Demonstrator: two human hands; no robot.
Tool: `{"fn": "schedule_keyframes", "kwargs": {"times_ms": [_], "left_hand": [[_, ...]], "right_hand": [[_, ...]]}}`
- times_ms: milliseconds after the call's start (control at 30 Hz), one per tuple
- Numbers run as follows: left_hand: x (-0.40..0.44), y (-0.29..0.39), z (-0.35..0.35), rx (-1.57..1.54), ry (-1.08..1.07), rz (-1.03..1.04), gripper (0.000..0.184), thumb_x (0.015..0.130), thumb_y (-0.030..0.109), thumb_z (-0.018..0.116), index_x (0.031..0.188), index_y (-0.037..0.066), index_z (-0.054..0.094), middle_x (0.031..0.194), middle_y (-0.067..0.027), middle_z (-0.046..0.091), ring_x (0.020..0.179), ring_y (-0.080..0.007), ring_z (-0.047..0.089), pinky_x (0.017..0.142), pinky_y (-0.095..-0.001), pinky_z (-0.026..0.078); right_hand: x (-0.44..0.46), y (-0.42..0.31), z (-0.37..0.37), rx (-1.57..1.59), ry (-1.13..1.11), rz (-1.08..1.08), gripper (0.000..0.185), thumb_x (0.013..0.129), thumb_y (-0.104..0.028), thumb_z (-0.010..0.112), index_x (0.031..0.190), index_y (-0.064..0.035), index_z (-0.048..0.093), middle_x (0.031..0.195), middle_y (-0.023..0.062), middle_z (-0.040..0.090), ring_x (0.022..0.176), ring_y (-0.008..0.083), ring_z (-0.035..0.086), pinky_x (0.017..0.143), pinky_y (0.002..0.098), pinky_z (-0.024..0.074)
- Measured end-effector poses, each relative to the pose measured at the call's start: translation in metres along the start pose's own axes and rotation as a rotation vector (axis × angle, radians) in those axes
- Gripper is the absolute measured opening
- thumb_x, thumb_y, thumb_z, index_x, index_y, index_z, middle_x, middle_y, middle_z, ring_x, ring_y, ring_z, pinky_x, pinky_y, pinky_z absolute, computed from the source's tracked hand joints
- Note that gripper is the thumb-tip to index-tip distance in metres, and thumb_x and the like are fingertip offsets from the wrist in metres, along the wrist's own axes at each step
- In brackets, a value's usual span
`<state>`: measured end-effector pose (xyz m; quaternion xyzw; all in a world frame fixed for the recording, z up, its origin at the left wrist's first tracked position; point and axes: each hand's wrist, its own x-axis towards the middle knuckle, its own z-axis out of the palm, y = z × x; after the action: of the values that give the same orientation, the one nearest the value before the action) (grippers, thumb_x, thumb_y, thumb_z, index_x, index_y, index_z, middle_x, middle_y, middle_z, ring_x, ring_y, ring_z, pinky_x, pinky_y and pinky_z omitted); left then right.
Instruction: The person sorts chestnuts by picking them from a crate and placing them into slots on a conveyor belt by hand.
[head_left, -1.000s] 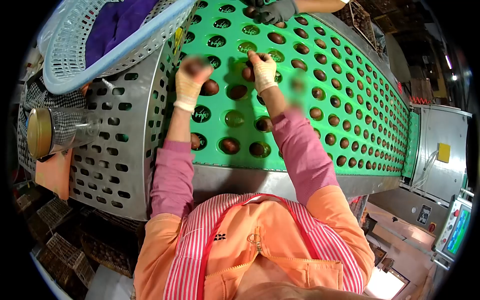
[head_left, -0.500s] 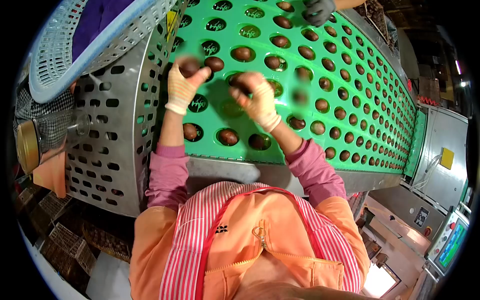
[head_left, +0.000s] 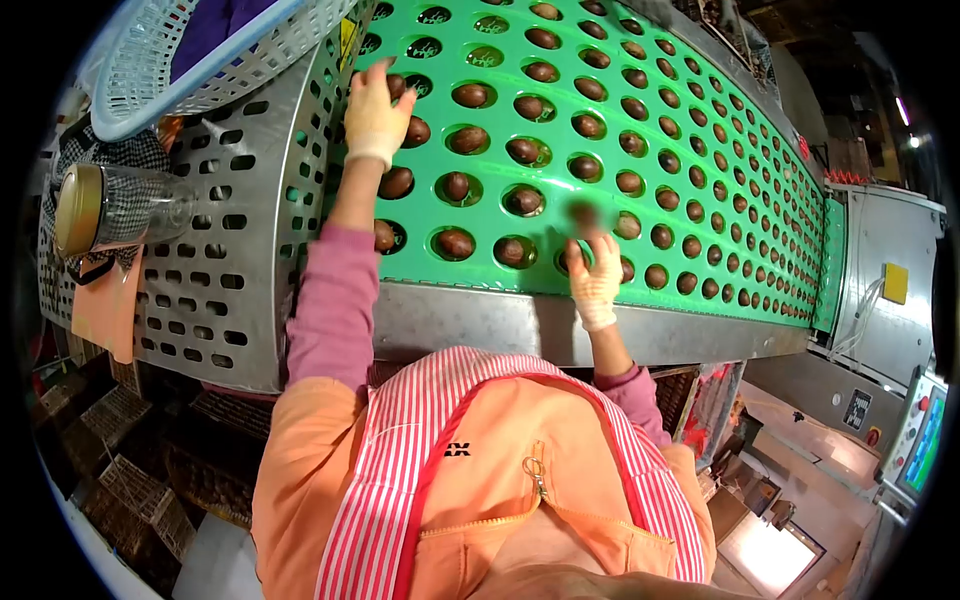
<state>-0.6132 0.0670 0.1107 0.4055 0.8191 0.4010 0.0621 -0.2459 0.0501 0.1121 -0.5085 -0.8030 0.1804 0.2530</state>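
Note:
My left hand (head_left: pixel 375 118), in a pale finger-exposing covering, is at the left part of the green cupped surface (head_left: pixel 400 265). Its thumb and fingers close round a brown egg (head_left: pixel 397 86) beside a dark cup. Near the front edge, my right hand (head_left: pixel 595 282) has its fingers apart, beside and partly over a dark egg (head_left: pixel 563 261) in a cup. Just beyond its fingertips is a blurred brown round shape (head_left: pixel 587 215). Between my hands, brown eggs (head_left: pixel 467 139) sit in rows of cups.
A blue basket (head_left: pixel 165 95) with purple cloth stands at the upper left, above a perforated metal panel (head_left: pixel 255 190). A gold-lidded jar (head_left: pixel 80 210) lies beside the panel. A metal rail (head_left: pixel 450 310) runs along the front. At far right is a control screen (head_left: pixel 922 445).
My right hand has moved right and toward the front edge. My left hand has moved slightly away from me. More cups between my hands hold eggs. The other person's gloved hand has left view.

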Motion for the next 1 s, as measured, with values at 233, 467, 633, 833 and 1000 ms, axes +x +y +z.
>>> {"fn": "schedule_keyframes", "kwargs": {"times_ms": [233, 467, 633, 833, 1000], "left_hand": [[0.043, -0.025, 0.043, 0.404, -0.442, 0.117, 0.056, 0.093, 0.032, 0.056, 0.146, 0.025, 0.04, 0.154, -0.0059, 0.034, 0.136, -0.0349, 0.036, 0.111, -0.0501, 0.034], [0.0, -0.016, 0.007, 0.338, -0.686, 0.2, 0.061, 0.077, 0.017, 0.075, 0.133, 0.022, 0.053, 0.13, -0.0142, 0.052, 0.12, -0.036, 0.05, 0.104, -0.0438, 0.042], [0.033, -0.012, 0.013, 0.162, -0.315, 0.131, 0.053, 0.08, 0.021, 0.075, 0.129, 0.018, 0.056, 0.125, -0.0172, 0.054, 0.108, -0.0381, 0.057, 0.095, -0.0433, 0.047], [0.103, -0.025, 0.079, 0.483, -0.264, 0.067, 0.056, 0.093, 0.035, 0.06, 0.144, 0.022, 0.041, 0.143, -0.0096, 0.047, 0.128, -0.0353, 0.044, 0.103, -0.0488, 0.043], [0.104, -0.052, 0.08, 0.471, -0.388, 0.181, 0.053, 0.094, 0.035, 0.052, 0.145, 0.026, 0.041, 0.148, -0.0038, 0.044, 0.13, -0.0371, 0.042, 0.107, -0.0477, 0.039]], "right_hand": [[-0.094, 0.049, -0.039, -0.068, 0.188, 0.191, 0.022, 0.085, -0.011, 0.069, 0.105, -0.0034, 0.067, 0.116, 0.0164, 0.063, 0.108, 0.0349, 0.057, 0.093, 0.043, 0.047], [-0.122, 0.049, -0.025, -0.231, 0.286, 0.113, 0.024, 0.082, -0.007, 0.069, 0.106, -0.0053, 0.066, 0.125, 0.0173, 0.058, 0.119, 0.0402, 0.05, 0.099, 0.0494, 0.0423], [-0.108, 0.041, -0.024, -0.247, 0.309, 0.143, 0.026, 0.082, -0.007, 0.068, 0.107, -0.0056, 0.066, 0.13, 0.0183, 0.055, 0.125, 0.0432, 0.044, 0.101, 0.0515, 0.0402], [-0.106, 0.047, -0.021, -0.244, 0.311, 0.207, 0.026, 0.081, -0.009, 0.068, 0.107, -0.0051, 0.066, 0.127, 0.0186, 0.055, 0.123, 0.0423, 0.046, 0.101, 0.0507, 0.0411], [-0.103, 0.044, -0.021, -0.241, 0.315, 0.209, 0.026, 0.08, -0.008, 0.068, 0.106, -0.0052, 0.066, 0.125, 0.0184, 0.057, 0.12, 0.0421, 0.049, 0.1, 0.0502, 0.0421]]}}
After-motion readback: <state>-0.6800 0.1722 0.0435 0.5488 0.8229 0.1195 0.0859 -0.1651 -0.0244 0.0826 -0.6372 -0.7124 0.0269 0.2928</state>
